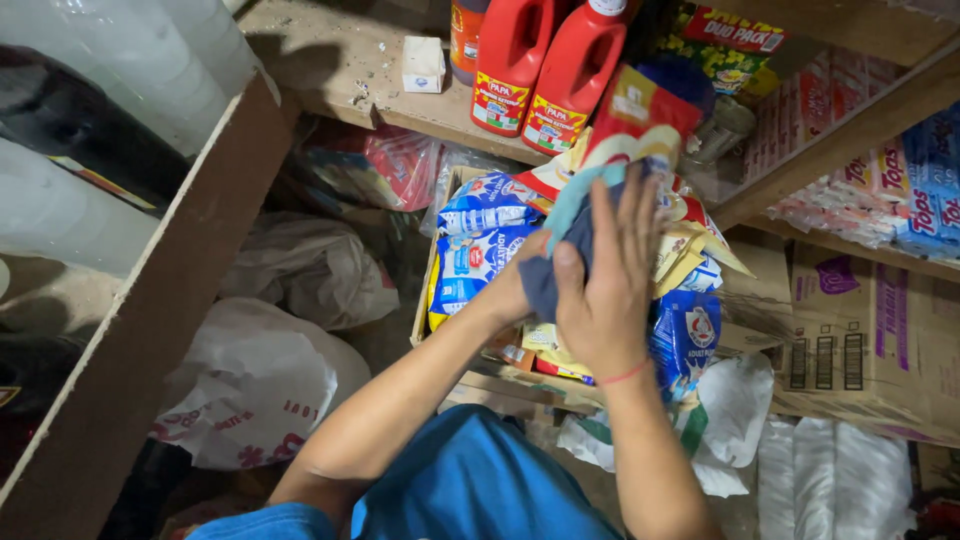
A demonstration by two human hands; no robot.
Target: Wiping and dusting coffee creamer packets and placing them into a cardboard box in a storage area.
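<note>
Packet (pixel 640 125), red-yellow-white, glossy, crumpled, stood above the box (pixel 745 300) of blue-white sachets; right hand (pixel 605 290) lay fingers spread against it; left hand (pixel 525 275) gripped a dark cloth (pixel 545 285).

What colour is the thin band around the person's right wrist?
Red: the band shows best in the head view, just below the right hand pressing a cloth.

A crumpled dark-blue cloth (pixel 556 262), perhaps teal-edged, lies pressed against upright red-and-yellow packets (pixel 640 125) in a carton.
</note>
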